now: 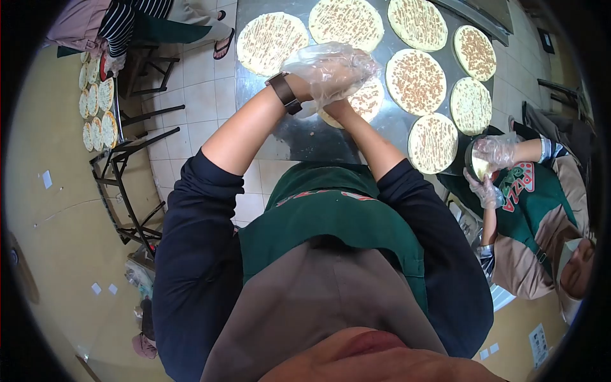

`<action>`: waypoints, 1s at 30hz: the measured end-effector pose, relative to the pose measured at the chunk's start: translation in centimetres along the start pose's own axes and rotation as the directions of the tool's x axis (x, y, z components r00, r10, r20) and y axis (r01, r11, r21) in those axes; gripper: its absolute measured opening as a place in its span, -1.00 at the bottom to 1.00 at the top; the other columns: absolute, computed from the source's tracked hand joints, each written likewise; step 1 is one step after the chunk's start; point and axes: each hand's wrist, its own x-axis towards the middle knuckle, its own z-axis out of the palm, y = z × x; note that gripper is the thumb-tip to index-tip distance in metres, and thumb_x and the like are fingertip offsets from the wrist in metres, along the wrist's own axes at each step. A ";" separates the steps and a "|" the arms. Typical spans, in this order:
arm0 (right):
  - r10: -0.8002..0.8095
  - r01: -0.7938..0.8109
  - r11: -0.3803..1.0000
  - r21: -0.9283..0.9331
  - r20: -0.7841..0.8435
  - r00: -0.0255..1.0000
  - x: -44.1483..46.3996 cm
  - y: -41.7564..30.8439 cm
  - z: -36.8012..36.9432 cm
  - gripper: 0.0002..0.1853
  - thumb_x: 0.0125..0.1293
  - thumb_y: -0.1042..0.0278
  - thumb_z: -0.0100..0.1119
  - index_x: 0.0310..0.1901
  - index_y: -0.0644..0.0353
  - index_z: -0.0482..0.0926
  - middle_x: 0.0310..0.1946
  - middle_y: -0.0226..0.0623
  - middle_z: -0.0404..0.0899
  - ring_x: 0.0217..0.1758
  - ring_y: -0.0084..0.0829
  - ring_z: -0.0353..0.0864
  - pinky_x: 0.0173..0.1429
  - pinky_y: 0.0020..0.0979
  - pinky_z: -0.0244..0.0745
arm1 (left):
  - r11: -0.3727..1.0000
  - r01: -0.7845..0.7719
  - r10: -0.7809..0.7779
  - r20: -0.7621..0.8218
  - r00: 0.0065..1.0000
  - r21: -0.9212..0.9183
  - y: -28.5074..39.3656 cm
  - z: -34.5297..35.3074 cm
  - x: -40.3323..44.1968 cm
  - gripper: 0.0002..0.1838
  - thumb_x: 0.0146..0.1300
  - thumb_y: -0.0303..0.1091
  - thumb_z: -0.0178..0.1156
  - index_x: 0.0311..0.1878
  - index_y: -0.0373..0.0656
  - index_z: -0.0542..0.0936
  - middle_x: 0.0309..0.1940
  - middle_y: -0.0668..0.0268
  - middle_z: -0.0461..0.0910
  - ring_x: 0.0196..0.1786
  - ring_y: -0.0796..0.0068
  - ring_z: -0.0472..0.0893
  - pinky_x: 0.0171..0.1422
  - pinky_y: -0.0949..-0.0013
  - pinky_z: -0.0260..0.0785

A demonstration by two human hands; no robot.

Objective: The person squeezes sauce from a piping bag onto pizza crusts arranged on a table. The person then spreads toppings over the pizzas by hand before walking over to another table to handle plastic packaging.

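Note:
My left hand (340, 71), in a loose clear plastic glove, is raised over the metal table and crosses in front of my right hand (337, 109). The two hands are together, or nearly so. Only the wrist end of my right hand shows; its fingers are hidden behind the left. Crinkled plastic and the viewing angle hide how the left fingers are placed. Below my hands lies a round pizza (366, 103) with brown crumbly topping, partly covered by them. Nearby are a pizza with striped topping (347, 24) and another at the left (272, 43).
Several more pizzas, such as one at the right (416, 81), lie on the metal table (299, 143). At the right, a co-worker's gloved hands (496, 153) hold a dark round container (476, 159). Another person stands by a side table with pizzas (100, 97) at upper left.

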 end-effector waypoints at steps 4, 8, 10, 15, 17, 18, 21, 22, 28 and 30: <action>0.290 -0.288 0.957 -0.040 0.037 0.956 0.7 -0.8 -7.1 -0.57 0.13 0.45 0.01 0.07 0.31 0.28 -0.05 -0.14 0.42 0.04 -0.29 0.38 0.16 -0.29 0.24 | 0.975 -0.114 0.067 -0.238 0.969 -0.192 -2.0 3.9 1.3 -0.52 0.06 -0.44 0.03 0.13 -0.06 0.34 0.11 0.16 0.33 0.16 0.24 0.33 0.26 0.25 0.15; 0.313 -0.317 0.947 0.057 0.073 0.947 1.1 -1.7 -8.9 -0.55 0.13 0.43 0.00 0.09 0.30 0.26 0.03 -0.08 0.35 0.14 -0.26 0.30 0.23 -0.30 0.17 | 0.990 -0.092 0.069 -0.203 0.977 -0.107 -2.7 6.0 3.2 -0.52 0.05 -0.51 0.02 0.13 -0.12 0.34 0.13 0.20 0.33 0.20 0.26 0.29 0.32 0.27 0.08; 0.280 -0.280 0.960 0.001 0.006 0.960 -0.3 -2.3 -4.8 -0.55 0.15 0.42 -0.03 0.11 0.30 0.25 0.10 -0.05 0.27 0.22 -0.26 0.20 0.28 -0.30 0.08 | 0.961 -0.243 0.194 -0.305 0.932 -0.131 -0.3 2.0 1.7 -0.51 0.04 -0.52 0.01 0.12 -0.10 0.35 0.13 0.21 0.32 0.21 0.30 0.29 0.31 0.27 0.10; 0.143 -0.143 0.990 -0.005 0.029 0.989 -0.2 4.7 -1.7 -0.59 0.17 0.39 -0.04 0.07 0.29 0.29 0.09 -0.09 0.29 0.19 -0.28 0.24 0.22 -0.33 0.15 | 0.986 -0.087 0.075 -0.081 0.994 -0.145 0.3 1.5 1.5 -0.50 0.05 -0.48 0.02 0.15 -0.07 0.33 0.17 0.21 0.28 0.22 0.32 0.28 0.31 0.28 0.10; 0.329 -0.301 0.885 0.354 -0.021 0.944 0.4 4.8 -6.4 -0.68 0.20 0.41 -0.11 -0.01 0.32 0.36 -0.06 -0.15 0.45 -0.04 -0.35 0.47 -0.02 -0.38 0.43 | 0.937 -0.146 0.101 -0.155 0.983 -0.317 0.9 1.4 2.7 -0.53 0.11 -0.44 -0.01 0.15 -0.08 0.33 0.17 0.21 0.28 0.23 0.28 0.26 0.31 0.28 0.08; 0.510 -0.475 0.586 0.657 0.157 0.846 1.6 5.1 -8.4 -0.66 0.15 0.41 -0.03 -0.02 0.34 0.36 -0.12 -0.17 0.48 -0.14 -0.39 0.52 -0.14 -0.44 0.49 | 0.937 -0.146 0.099 -0.159 0.982 -0.318 0.7 2.2 3.1 -0.53 0.11 -0.44 -0.01 0.15 -0.08 0.33 0.17 0.21 0.28 0.23 0.28 0.26 0.31 0.28 0.08; 0.315 -0.315 0.949 -0.017 0.079 0.946 0.6 0.7 -9.4 -0.62 0.12 0.48 -0.02 0.02 0.34 0.32 -0.01 -0.12 0.40 0.05 -0.30 0.40 0.08 -0.34 0.35 | 0.980 0.023 -0.028 -0.023 0.999 -0.196 -0.2 3.6 3.1 -0.55 0.14 -0.43 -0.03 0.15 -0.09 0.32 0.16 0.20 0.29 0.23 0.26 0.26 0.31 0.29 0.07; 0.302 -0.301 0.952 0.058 -0.013 0.953 -0.7 -2.4 -6.8 -0.60 0.13 0.51 -0.05 0.05 0.34 0.29 0.05 -0.08 0.34 0.14 -0.26 0.32 0.18 -0.30 0.26 | 0.971 -0.111 0.079 -0.152 0.985 -0.213 -0.2 2.5 1.8 -0.55 0.14 -0.43 -0.03 0.15 -0.10 0.32 0.15 0.19 0.30 0.22 0.25 0.26 0.30 0.28 0.09; 0.160 -0.151 0.984 0.089 -0.096 0.983 -1.1 2.9 -3.7 -0.46 0.08 0.39 0.08 0.13 0.27 0.21 0.16 -0.03 0.19 0.26 -0.24 0.12 0.30 -0.32 0.01 | 0.947 -0.283 0.242 -0.241 0.940 -0.154 0.6 1.3 1.9 -0.55 0.14 -0.38 0.00 0.15 -0.12 0.32 0.15 0.18 0.30 0.19 0.20 0.29 0.26 0.22 0.14; 0.147 -0.138 0.975 -0.175 0.037 0.988 -0.3 2.9 -7.6 -0.55 0.13 0.41 0.02 0.08 0.30 0.26 0.11 -0.06 0.26 0.21 -0.25 0.20 0.27 -0.32 0.07 | 0.972 -0.228 0.216 -0.168 0.962 -0.052 0.7 2.4 4.4 -0.54 0.14 -0.34 0.01 0.15 -0.11 0.32 0.16 0.19 0.29 0.19 0.20 0.29 0.25 0.22 0.14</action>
